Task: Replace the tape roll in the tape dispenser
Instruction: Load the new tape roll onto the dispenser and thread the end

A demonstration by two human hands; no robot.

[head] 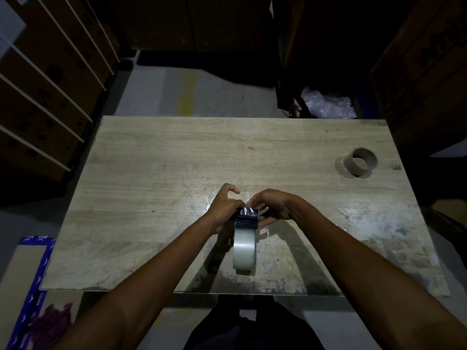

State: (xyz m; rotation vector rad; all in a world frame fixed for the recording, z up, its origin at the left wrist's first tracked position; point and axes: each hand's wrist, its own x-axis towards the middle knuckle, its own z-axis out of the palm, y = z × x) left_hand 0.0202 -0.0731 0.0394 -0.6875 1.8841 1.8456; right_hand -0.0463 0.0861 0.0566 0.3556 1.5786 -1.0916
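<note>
The tape dispenser [246,219] stood near the front middle of the table [156,157], its long axis running away from the person, with the clear tape roll [244,250] already seated at the near end and the dark head at the far end between the two hands. The left hand [223,205] was curled closed against the head's left side, while the right hand [271,207], equally near, pinched the loose tape end over the top. An empty cardboard core [360,162] lay well apart to the right.
</note>
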